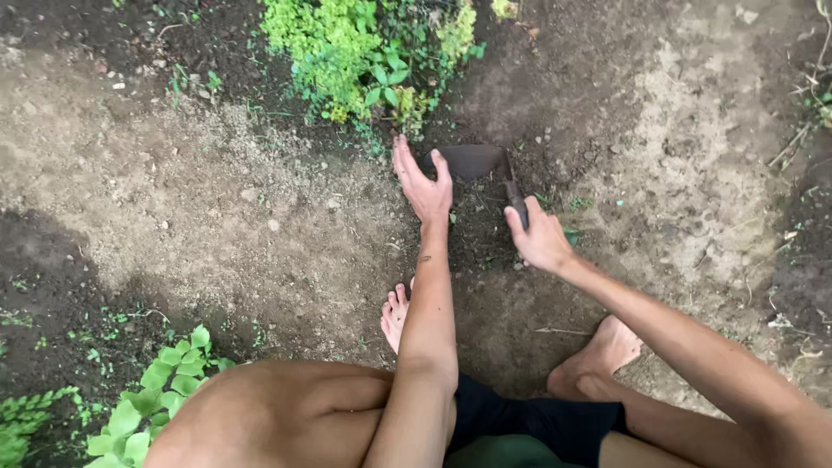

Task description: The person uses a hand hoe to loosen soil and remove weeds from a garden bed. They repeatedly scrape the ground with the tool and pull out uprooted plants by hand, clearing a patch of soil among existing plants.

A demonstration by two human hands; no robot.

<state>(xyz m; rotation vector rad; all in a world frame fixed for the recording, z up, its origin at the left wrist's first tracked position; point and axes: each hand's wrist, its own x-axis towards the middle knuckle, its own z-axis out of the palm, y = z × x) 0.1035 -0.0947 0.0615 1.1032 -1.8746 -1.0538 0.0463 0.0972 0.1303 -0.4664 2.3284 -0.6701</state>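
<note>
I squat barefoot on bare soil. My right hand (pixel 539 237) grips the dark handle of a small hand hoe (pixel 479 161), whose curved metal blade lies on the dark earth just below a clump of green plants (pixel 364 56). My left hand (pixel 422 184) is stretched out flat with fingers apart, resting on the soil right beside the blade, its thumb touching the blade's left edge. It holds nothing.
My two bare feet (pixel 395 314) rest on the ground under my arms. Leafy weeds (pixel 165 390) grow at the lower left. Pale dry soil spreads left and right, with darker damp soil around the blade. Twigs lie at the right edge (pixel 793 147).
</note>
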